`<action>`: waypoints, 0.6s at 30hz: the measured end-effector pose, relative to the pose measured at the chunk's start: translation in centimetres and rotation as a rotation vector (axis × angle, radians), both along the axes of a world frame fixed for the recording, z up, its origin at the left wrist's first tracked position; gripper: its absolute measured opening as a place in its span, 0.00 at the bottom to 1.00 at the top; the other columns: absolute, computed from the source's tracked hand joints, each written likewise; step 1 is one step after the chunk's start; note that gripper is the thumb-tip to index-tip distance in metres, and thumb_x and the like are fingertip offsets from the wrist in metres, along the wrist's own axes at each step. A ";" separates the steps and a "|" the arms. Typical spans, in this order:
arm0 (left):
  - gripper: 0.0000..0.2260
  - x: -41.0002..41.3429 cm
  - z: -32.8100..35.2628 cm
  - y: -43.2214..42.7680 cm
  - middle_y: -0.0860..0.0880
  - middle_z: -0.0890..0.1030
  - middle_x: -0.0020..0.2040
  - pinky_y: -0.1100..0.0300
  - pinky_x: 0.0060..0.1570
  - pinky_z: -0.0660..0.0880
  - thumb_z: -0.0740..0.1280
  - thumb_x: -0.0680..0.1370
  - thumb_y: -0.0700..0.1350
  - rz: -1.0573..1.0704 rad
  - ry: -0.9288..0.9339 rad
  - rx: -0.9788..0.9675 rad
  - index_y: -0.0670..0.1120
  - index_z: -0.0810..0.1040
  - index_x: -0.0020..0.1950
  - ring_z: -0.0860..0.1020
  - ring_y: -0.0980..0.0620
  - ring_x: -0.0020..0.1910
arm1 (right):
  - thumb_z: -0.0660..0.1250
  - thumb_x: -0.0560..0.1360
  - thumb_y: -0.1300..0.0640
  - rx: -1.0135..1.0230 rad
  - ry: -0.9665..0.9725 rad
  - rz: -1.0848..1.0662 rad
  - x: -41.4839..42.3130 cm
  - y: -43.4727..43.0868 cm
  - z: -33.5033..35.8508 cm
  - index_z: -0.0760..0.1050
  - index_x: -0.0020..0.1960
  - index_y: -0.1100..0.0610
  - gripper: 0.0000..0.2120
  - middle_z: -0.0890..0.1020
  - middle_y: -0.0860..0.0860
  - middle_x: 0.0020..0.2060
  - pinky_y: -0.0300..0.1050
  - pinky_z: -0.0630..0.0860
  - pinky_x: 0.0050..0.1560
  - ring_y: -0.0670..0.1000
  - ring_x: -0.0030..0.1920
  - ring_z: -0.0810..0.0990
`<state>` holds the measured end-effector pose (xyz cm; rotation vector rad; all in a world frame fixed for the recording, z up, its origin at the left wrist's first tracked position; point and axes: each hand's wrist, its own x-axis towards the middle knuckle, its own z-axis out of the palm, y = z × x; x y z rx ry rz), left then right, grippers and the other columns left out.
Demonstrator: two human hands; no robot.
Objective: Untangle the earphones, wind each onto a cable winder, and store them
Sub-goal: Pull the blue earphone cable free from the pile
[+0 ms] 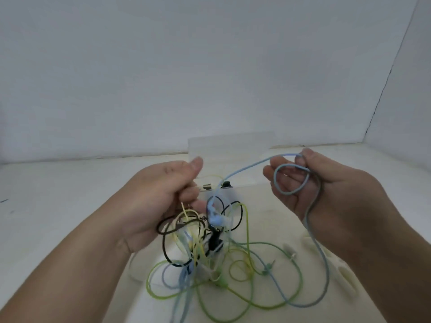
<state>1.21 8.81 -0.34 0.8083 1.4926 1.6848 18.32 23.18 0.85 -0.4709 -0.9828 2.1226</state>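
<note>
We've got a messy knot of black, yellow and green earphones (198,250) lower centre, blue cable (247,168) looping up right.

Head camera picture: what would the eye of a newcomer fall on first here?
First comes the tangle of earphone cables in green, yellow, black and blue, hanging low in the centre from the left hand, which grips its top. To the right, the right hand holds up a loop of the light blue cable, which runs back to the tangle. A clear box stands behind, at the white wall.
</note>
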 end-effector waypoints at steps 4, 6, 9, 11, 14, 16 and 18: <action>0.15 -0.2 -0.5 0.4 0.45 0.70 0.27 0.64 0.21 0.69 0.71 0.74 0.40 0.161 0.115 -0.004 0.47 0.66 0.34 0.78 0.49 0.25 | 0.58 0.82 0.56 -0.018 0.067 0.021 0.2 0.1 0.3 0.70 0.38 0.61 0.15 0.84 0.60 0.39 0.52 0.84 0.41 0.62 0.46 0.86; 0.10 -0.2 -0.3 0.3 0.42 0.73 0.29 0.62 0.25 0.71 0.74 0.69 0.44 0.175 0.132 -0.005 0.45 0.73 0.39 0.78 0.47 0.27 | 0.58 0.82 0.55 -0.052 0.083 0.006 0.2 0.3 0.3 0.69 0.39 0.60 0.15 0.84 0.60 0.39 0.53 0.83 0.40 0.63 0.46 0.86; 0.13 0.0 0.0 0.1 0.45 0.74 0.31 0.59 0.32 0.72 0.74 0.63 0.49 0.101 0.215 -0.065 0.46 0.85 0.44 0.74 0.50 0.30 | 0.57 0.83 0.54 -0.106 0.099 -0.036 0.1 0.7 0.1 0.68 0.42 0.60 0.13 0.84 0.61 0.38 0.51 0.83 0.36 0.63 0.43 0.87; 0.13 0.5 0.1 -0.1 0.48 0.73 0.31 0.61 0.33 0.70 0.74 0.63 0.51 0.029 0.287 -0.137 0.48 0.88 0.44 0.71 0.52 0.32 | 0.56 0.84 0.55 -0.118 0.098 -0.054 0.0 0.7 0.0 0.69 0.43 0.60 0.13 0.84 0.62 0.39 0.50 0.82 0.34 0.62 0.41 0.87; 0.13 0.5 0.0 -0.1 0.50 0.72 0.30 0.60 0.35 0.68 0.73 0.64 0.55 0.032 0.273 -0.137 0.46 0.83 0.35 0.71 0.51 0.35 | 0.55 0.84 0.56 -0.110 0.108 -0.048 0.1 0.7 0.0 0.70 0.55 0.63 0.11 0.85 0.65 0.44 0.50 0.82 0.33 0.63 0.41 0.87; 0.15 0.2 0.0 0.0 0.49 0.76 0.32 0.60 0.35 0.71 0.75 0.66 0.55 0.052 0.171 -0.074 0.46 0.76 0.36 0.76 0.49 0.37 | 0.54 0.84 0.56 -0.099 0.109 -0.014 0.2 0.6 0.1 0.70 0.60 0.65 0.13 0.86 0.64 0.44 0.49 0.82 0.32 0.62 0.41 0.87; 0.18 0.0 -0.2 0.1 0.42 0.82 0.39 0.60 0.35 0.75 0.78 0.68 0.54 0.042 0.076 -0.027 0.43 0.75 0.43 0.79 0.47 0.39 | 0.54 0.84 0.55 -0.072 0.047 0.004 0.3 0.4 0.1 0.73 0.51 0.65 0.15 0.86 0.60 0.38 0.47 0.81 0.29 0.58 0.35 0.86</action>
